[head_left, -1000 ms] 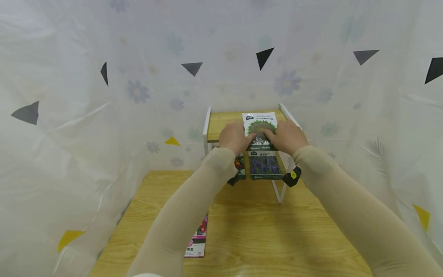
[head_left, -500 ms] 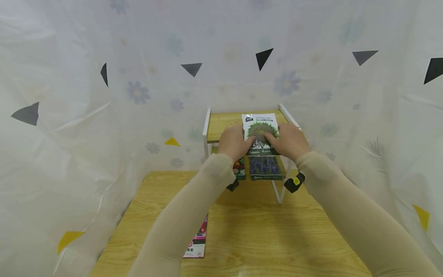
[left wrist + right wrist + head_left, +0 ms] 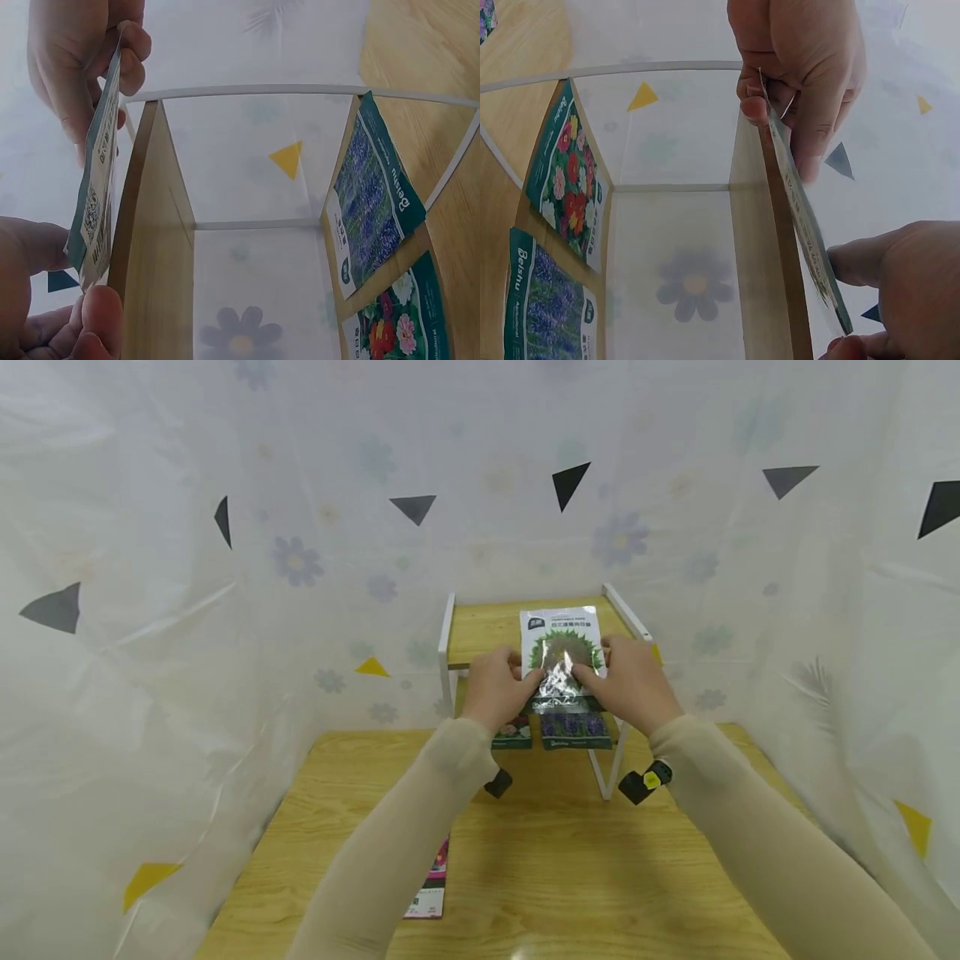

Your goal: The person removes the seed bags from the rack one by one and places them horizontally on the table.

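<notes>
A sunflower seed packet point(image 3: 562, 635), white with a dark green band, lies tilted over the front of the shelf's wooden upper board point(image 3: 486, 628). My left hand point(image 3: 501, 689) pinches its left edge, thumb on the printed face and fingers behind. On the opposite edge my right hand point(image 3: 633, 681) holds it the same way. Seen from the left wrist, the packet's back point(image 3: 99, 180) stands just off the board's front edge. Below, on the lower board, lie a purple-flower seed packet point(image 3: 371, 202) and a red-flower seed packet point(image 3: 568, 176), side by side.
The white-framed shelf point(image 3: 447, 631) stands at the back of the wooden table point(image 3: 570, 868). A pink-and-white packet point(image 3: 427, 897) lies on the table at left, partly under my left sleeve. Behind hangs a pale floral sheet point(image 3: 337, 560).
Both hands have drawn back toward me with the sunflower packet, which now covers more of the purple-flower packet. Less of the sunflower packet is covered by the fingers.
</notes>
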A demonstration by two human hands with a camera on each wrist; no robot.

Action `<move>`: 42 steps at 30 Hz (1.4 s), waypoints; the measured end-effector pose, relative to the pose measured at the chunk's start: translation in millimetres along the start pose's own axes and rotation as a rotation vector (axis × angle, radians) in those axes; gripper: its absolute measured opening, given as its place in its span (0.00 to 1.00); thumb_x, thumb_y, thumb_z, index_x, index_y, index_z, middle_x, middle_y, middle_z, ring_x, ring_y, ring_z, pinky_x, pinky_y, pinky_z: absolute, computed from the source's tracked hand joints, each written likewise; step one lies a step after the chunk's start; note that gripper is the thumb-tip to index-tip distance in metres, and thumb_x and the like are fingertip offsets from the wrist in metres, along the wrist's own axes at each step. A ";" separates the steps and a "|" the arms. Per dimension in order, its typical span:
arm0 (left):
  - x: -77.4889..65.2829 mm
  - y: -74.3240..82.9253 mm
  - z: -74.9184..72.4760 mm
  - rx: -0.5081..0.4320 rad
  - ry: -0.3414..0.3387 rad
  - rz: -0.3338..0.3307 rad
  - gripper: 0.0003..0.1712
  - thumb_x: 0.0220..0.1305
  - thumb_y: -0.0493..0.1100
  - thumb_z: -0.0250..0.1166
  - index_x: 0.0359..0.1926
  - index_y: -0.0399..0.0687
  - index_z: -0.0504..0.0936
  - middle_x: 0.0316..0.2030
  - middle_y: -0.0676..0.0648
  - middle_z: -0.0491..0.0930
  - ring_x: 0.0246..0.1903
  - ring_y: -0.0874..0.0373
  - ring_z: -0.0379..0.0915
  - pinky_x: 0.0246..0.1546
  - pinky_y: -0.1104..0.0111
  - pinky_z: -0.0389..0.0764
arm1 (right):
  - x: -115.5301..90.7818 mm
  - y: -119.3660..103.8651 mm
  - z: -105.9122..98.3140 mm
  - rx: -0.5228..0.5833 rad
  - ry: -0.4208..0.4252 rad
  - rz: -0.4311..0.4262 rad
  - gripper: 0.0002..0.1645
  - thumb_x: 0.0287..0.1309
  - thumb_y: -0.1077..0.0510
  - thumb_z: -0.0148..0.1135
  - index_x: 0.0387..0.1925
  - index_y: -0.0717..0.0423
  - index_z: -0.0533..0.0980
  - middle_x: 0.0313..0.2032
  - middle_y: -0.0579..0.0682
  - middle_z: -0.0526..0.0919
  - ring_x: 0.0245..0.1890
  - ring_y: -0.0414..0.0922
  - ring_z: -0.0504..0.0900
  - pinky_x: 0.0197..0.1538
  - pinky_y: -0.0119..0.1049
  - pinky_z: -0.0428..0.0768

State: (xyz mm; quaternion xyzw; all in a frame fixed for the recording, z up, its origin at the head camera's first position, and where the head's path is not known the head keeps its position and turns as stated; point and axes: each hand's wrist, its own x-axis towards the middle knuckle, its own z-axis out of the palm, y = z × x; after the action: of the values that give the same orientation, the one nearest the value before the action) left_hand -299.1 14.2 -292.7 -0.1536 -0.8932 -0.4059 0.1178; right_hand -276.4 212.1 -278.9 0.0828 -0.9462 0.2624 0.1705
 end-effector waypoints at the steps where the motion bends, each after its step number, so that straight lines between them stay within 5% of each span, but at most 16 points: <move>1: -2.4 -0.7 0.0 -0.037 -0.005 -0.015 0.23 0.64 0.53 0.65 0.50 0.42 0.77 0.33 0.50 0.75 0.25 0.58 0.75 0.22 0.68 0.80 | -2.0 0.1 0.6 0.012 -0.001 0.004 0.43 0.64 0.42 0.58 0.65 0.72 0.61 0.47 0.66 0.75 0.42 0.57 0.78 0.43 0.54 0.77; 4: -9.1 -2.0 0.0 -0.106 -0.014 -0.050 0.25 0.63 0.52 0.65 0.55 0.42 0.76 0.33 0.49 0.73 0.20 0.57 0.75 0.14 0.67 0.79 | -8.6 -0.4 2.5 0.031 0.003 0.009 0.44 0.63 0.43 0.60 0.66 0.70 0.60 0.49 0.64 0.74 0.44 0.57 0.76 0.43 0.53 0.76; 8: -15.5 -3.1 0.0 -0.111 0.008 -0.042 0.24 0.62 0.51 0.67 0.53 0.42 0.76 0.32 0.50 0.74 0.16 0.58 0.76 0.14 0.70 0.77 | -15.7 -0.8 4.9 0.025 0.035 -0.011 0.41 0.61 0.45 0.62 0.64 0.69 0.63 0.42 0.60 0.73 0.33 0.52 0.73 0.36 0.46 0.73; 16: -26.7 -9.4 2.4 -0.023 0.065 0.032 0.21 0.59 0.52 0.70 0.47 0.43 0.79 0.27 0.53 0.76 0.23 0.61 0.72 0.30 0.68 0.76 | -31.7 0.0 10.8 0.050 0.082 -0.049 0.41 0.60 0.46 0.64 0.64 0.70 0.64 0.35 0.56 0.71 0.16 0.44 0.66 0.24 0.39 0.67; 23: -43.5 -21.9 2.4 -0.104 0.061 0.025 0.26 0.58 0.48 0.71 0.54 0.42 0.77 0.27 0.52 0.75 0.25 0.60 0.72 0.30 0.67 0.77 | -44.2 0.4 26.9 0.065 0.113 -0.124 0.39 0.59 0.49 0.67 0.63 0.69 0.65 0.34 0.56 0.72 0.17 0.41 0.69 0.22 0.37 0.69; 42: -85.4 -54.0 17.7 -0.079 0.176 0.224 0.24 0.56 0.44 0.72 0.52 0.40 0.76 0.27 0.53 0.73 0.22 0.66 0.69 0.25 0.72 0.76 | -86.4 13.0 74.2 0.146 0.256 -0.195 0.40 0.53 0.52 0.72 0.62 0.66 0.65 0.34 0.47 0.72 0.21 0.36 0.69 0.24 0.31 0.71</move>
State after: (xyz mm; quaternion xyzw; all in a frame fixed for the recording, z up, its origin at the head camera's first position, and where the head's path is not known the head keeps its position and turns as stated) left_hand -241.6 -21.3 -369.9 -0.2207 -0.8399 -0.4371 0.2341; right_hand -220.1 190.0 -376.3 0.1523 -0.8826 0.3212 0.3077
